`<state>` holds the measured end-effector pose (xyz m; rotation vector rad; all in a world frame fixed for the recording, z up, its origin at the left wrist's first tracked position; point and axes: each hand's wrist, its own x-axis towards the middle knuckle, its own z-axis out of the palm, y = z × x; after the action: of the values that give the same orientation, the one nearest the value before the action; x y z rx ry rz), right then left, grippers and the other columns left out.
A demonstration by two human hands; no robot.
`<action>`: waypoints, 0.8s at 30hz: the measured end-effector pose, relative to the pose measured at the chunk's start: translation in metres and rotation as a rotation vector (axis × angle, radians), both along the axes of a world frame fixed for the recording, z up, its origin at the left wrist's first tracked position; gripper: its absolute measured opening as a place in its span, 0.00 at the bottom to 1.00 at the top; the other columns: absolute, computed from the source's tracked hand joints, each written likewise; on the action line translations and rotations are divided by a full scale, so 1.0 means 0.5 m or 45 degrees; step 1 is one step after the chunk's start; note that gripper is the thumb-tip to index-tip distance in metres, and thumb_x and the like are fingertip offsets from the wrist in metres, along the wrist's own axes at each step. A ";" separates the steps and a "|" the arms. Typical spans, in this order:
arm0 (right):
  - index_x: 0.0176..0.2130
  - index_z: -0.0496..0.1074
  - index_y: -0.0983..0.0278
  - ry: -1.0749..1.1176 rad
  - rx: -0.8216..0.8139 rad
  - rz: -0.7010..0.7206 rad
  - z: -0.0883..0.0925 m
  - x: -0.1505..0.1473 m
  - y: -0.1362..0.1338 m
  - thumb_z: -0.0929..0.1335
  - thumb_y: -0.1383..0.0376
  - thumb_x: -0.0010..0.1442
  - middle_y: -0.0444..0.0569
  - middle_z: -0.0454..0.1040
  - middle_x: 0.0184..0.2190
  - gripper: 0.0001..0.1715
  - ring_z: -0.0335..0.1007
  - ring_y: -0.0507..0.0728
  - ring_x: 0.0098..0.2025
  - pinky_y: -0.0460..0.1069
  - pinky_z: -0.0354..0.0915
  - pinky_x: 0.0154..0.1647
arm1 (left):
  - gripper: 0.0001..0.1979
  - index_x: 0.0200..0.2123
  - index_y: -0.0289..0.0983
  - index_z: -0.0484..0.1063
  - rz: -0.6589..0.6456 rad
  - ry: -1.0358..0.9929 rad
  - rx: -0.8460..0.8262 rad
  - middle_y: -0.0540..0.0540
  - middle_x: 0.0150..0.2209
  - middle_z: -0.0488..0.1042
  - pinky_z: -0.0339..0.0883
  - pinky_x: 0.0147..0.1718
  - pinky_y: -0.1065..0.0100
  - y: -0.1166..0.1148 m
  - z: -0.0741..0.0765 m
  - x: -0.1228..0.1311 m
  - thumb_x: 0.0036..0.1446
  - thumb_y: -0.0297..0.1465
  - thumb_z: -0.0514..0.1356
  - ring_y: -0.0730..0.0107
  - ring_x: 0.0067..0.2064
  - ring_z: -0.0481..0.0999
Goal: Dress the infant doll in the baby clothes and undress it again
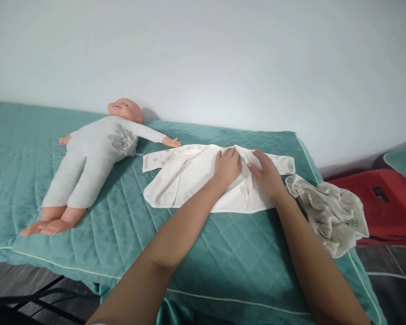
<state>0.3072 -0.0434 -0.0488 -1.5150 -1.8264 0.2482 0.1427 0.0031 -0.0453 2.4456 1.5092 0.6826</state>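
A small white baby jacket (192,183) lies spread out on the green quilted cover, with its front open and its printed sleeves stretched to both sides. My left hand (228,165) rests on the jacket's inner cloth near the neckline, palm down and fingers laid on the fabric. Just to its right, my right hand (265,173) touches the right front panel, thumb and fingers apart. A bald baby doll (101,140) with a white cloth body lies on its back to the left. One of its hands is close to the jacket's left sleeve.
A crumpled printed baby garment (338,216) lies at the right edge of the green quilted cover (122,253), partly hanging over it. Beyond that edge stands a red plastic object (385,198). A pale wall (203,58) runs along the back. Dark thin bars (37,295) show at lower left.
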 end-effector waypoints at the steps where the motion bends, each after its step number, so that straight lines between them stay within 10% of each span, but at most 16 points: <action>1: 0.62 0.67 0.65 -0.005 -0.025 0.019 -0.001 -0.007 -0.002 0.66 0.53 0.64 0.61 0.66 0.66 0.32 0.60 0.65 0.69 0.64 0.54 0.71 | 0.16 0.54 0.38 0.70 0.001 0.008 -0.014 0.40 0.64 0.69 0.53 0.68 0.48 0.002 -0.001 0.000 0.67 0.28 0.49 0.58 0.67 0.64; 9: 0.67 0.60 0.70 -0.140 -0.170 0.137 -0.011 -0.039 -0.014 0.60 0.74 0.56 0.61 0.58 0.70 0.40 0.50 0.63 0.73 0.65 0.49 0.74 | 0.16 0.54 0.42 0.72 -0.038 0.050 -0.013 0.43 0.66 0.66 0.50 0.69 0.47 0.034 -0.008 -0.014 0.67 0.36 0.51 0.57 0.67 0.62; 18: 0.65 0.63 0.66 -0.159 -0.085 0.102 -0.011 -0.034 -0.014 0.60 0.74 0.57 0.60 0.61 0.68 0.38 0.55 0.65 0.71 0.68 0.53 0.72 | 0.15 0.51 0.45 0.76 -0.108 -0.055 -0.082 0.49 0.61 0.72 0.55 0.66 0.55 0.060 0.001 -0.041 0.66 0.36 0.54 0.60 0.64 0.67; 24: 0.63 0.66 0.65 -0.217 0.051 0.213 0.026 -0.091 -0.058 0.62 0.68 0.65 0.60 0.63 0.67 0.28 0.57 0.65 0.70 0.65 0.57 0.71 | 0.20 0.58 0.37 0.71 -0.038 0.083 -0.026 0.42 0.67 0.66 0.52 0.69 0.53 -0.008 -0.004 -0.107 0.68 0.33 0.50 0.59 0.68 0.63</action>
<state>0.2619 -0.0726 -0.0358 -1.3932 -2.0842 0.1648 0.0893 -0.0011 -0.0472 2.4926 1.4916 0.5846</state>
